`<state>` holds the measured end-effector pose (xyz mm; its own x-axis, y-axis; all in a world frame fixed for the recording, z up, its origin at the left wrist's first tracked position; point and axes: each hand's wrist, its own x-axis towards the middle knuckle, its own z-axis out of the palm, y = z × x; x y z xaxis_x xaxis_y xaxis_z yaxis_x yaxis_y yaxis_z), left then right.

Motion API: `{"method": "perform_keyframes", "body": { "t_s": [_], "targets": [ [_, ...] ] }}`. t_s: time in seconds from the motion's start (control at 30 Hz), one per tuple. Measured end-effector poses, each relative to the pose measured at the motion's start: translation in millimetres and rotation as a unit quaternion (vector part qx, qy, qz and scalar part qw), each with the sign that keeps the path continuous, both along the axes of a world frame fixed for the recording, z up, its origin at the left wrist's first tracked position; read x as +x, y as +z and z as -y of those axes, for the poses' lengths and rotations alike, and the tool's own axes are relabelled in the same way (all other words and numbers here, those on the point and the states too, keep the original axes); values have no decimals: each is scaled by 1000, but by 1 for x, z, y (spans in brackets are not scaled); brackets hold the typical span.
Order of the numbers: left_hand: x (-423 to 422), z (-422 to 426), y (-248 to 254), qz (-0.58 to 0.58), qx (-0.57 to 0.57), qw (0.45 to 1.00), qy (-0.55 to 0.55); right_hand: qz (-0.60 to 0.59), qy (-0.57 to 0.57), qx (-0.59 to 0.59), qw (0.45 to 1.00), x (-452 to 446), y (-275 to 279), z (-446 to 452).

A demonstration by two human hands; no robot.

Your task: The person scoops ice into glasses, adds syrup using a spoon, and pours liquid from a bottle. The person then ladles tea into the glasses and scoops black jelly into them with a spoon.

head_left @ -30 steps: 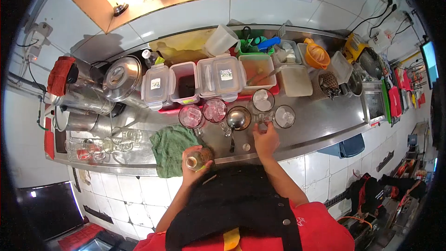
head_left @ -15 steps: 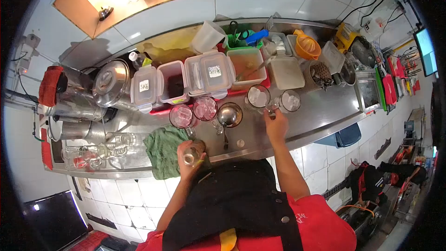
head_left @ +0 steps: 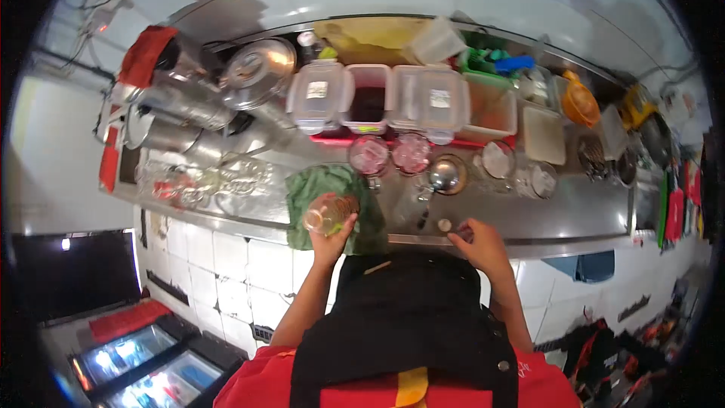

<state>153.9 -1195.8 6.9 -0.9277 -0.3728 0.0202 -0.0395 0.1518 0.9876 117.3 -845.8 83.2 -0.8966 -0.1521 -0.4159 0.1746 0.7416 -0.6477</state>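
Observation:
My left hand (head_left: 334, 238) is closed round a clear glass bottle (head_left: 321, 217), tilted over a crumpled green cloth (head_left: 302, 187) on the steel counter. At the counter's front edge, my right hand (head_left: 481, 242) has its fingers slightly curled and apart, beside a small round cap (head_left: 445, 224); whether they touch it I cannot tell. A ladle (head_left: 444, 176) lies just behind the cap. Two glass mugs with pinkish contents, a left one (head_left: 369, 156) and a right one (head_left: 411, 153), stand behind. Right of the ladle are two mugs of ice, one (head_left: 497, 159) and another (head_left: 541, 180).
Lidded plastic tubs (head_left: 317, 98) line the back, with an open tub of dark contents (head_left: 369, 102) among them. An orange juicer (head_left: 580, 103) stands at back right. On the left are a large steel pot (head_left: 259, 73) and several glass mugs (head_left: 253, 174) lying together.
My right hand has let go of the ice mug's handle and moved left and nearer to the cap. My left hand still holds the bottle, now over the cloth. The view has turned left.

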Motion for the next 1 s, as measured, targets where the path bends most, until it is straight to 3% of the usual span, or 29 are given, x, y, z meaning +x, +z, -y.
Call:
{"method": "perform_keyframes", "body": {
  "t_s": [0.07, 0.13, 0.2, 0.27, 0.33, 0.43, 0.53, 0.6, 0.63, 0.7, 0.73, 0.77, 0.8, 0.9, 1.0],
  "targets": [
    [-8, 19, 14, -54, -71, 995, 52, 22, 30, -26, 999, -5, 17, 12],
    [-23, 22, 39, -76, -31, 995, 59, 43, 44, -38, 997, -10, 35, 14],
    [-35, 20, 76, -100, 78, 988, 83, -17, 106, -96, 990, -16, 53, 27],
    [-48, 20, 95, -111, 69, 989, 74, -38, 130, -135, 982, -24, 76, 39],
    [-59, 13, 113, -118, -1, 992, -43, -61, 148, -168, 973, -33, 104, 51],
    [-68, -14, 135, -126, 17, 983, -132, -126, 143, -225, 956, -42, 129, 55],
    [-65, -31, 127, -138, 41, 970, -198, -74, 158, -139, 975, -35, 99, 36],
    [-60, -33, 114, -137, 21, 961, -238, -17, 206, 44, 978, -29, 39, 17],
    [-54, -43, 120, -101, 83, 971, -201, 24, 191, 80, 978, -24, 7, 14],
    [-44, -46, 102, -55, 85, 972, -212, 69, 175, 119, 975, -9, -52, 16],
    [-38, -42, 88, -11, 78, 973, -217, -58, 113, 121, 984, 4, -77, 23],
    [-32, -35, 68, -20, -35, 974, -225, -185, 51, 120, 974, 12, -98, 28],
    [-28, -33, 67, -20, -32, 973, -226, -183, 51, 122, 974, 16, -113, 29],
    [-21, -35, 70, -46, -136, 956, -258, -107, 60, 57, 991, 16, -121, 22],
    [-18, -30, 74, -61, -177, 931, -313, -44, 67, 20, 997, 10, -41, 14]
  ]
}}
